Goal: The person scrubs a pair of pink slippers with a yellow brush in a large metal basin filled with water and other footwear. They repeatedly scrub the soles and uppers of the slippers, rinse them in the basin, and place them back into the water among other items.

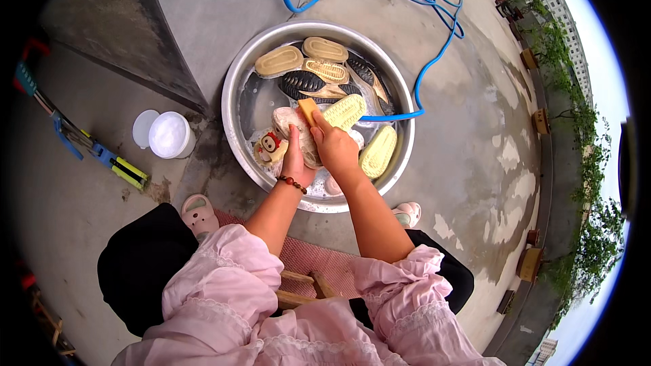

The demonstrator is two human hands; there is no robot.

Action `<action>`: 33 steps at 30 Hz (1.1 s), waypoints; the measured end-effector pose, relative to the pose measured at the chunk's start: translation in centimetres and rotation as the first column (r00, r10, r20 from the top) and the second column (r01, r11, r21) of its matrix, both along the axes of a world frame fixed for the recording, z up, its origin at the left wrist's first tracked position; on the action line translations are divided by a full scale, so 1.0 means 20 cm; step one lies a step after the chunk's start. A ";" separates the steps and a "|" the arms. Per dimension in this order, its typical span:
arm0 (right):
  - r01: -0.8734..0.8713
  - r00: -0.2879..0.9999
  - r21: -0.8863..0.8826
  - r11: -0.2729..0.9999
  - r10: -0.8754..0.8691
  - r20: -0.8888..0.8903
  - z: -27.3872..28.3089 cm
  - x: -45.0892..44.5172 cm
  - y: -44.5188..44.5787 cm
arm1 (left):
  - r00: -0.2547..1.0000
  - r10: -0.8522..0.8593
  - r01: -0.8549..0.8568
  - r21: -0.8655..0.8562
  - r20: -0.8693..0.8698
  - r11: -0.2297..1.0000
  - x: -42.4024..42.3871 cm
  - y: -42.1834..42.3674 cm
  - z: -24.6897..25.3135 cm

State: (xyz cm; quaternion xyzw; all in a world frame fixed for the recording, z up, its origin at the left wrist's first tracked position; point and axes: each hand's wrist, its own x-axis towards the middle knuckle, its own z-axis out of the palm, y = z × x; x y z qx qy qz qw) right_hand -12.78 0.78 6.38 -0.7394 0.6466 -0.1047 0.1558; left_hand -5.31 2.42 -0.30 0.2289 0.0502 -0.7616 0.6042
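Note:
My left hand (299, 162) grips a pale pink shoe (291, 121) from below, over a wide metal basin (235, 61). Held in my right hand (335, 148) is a narrow yellow-orange block (306, 108), perhaps a scrubbing brush; its underside is hidden against the shoe. Sudsy water in the basin surrounds several slippers and shoes. Tan soles (278, 61) lie face up at the far side, near dark-soled shoes (302, 84). A pale yellow slipper (379, 152) rests by the right wall. To the left of the shoe sits a yellow slipper with a red cartoon figure (270, 143).
A blue hose (432, 58) crosses the concrete floor and runs into the basin. On the left stand a white tub (172, 134) of white contents, its lid (145, 127), and a mop-like tool (114, 160). Potted plants (540, 121) line the right wall.

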 end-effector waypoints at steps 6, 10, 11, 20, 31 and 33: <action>-0.088 0.991 -0.007 0.996 0.089 0.098 -0.07 0.10 0.37 | 0.991 0.107 -0.121 0.208 0.081 0.971 0.22 -0.08 -0.18; 0.021 0.996 -0.099 0.995 -0.012 0.086 -0.14 0.04 0.12 | 0.985 0.163 -0.159 0.058 -0.062 0.986 0.11 -0.09 -0.14; 0.090 0.996 -0.051 0.995 -0.090 -0.001 -0.11 0.02 0.03 | 0.980 0.122 -0.114 0.060 -0.154 0.992 0.06 -0.10 -0.14; 0.012 0.982 0.028 1.000 -0.017 0.190 -0.10 0.14 0.22 | 0.975 0.201 -0.193 0.094 -0.092 0.977 0.18 -0.14 -0.22; 0.134 0.970 0.113 0.985 -0.153 0.190 -0.15 0.07 0.22 | 0.981 0.193 -0.185 0.171 -0.031 0.968 0.16 -0.12 -0.18; 0.053 0.972 0.046 0.998 -0.062 0.226 -0.22 0.04 0.36 | 0.979 0.177 -0.130 0.353 -0.103 0.927 0.16 -0.15 -0.10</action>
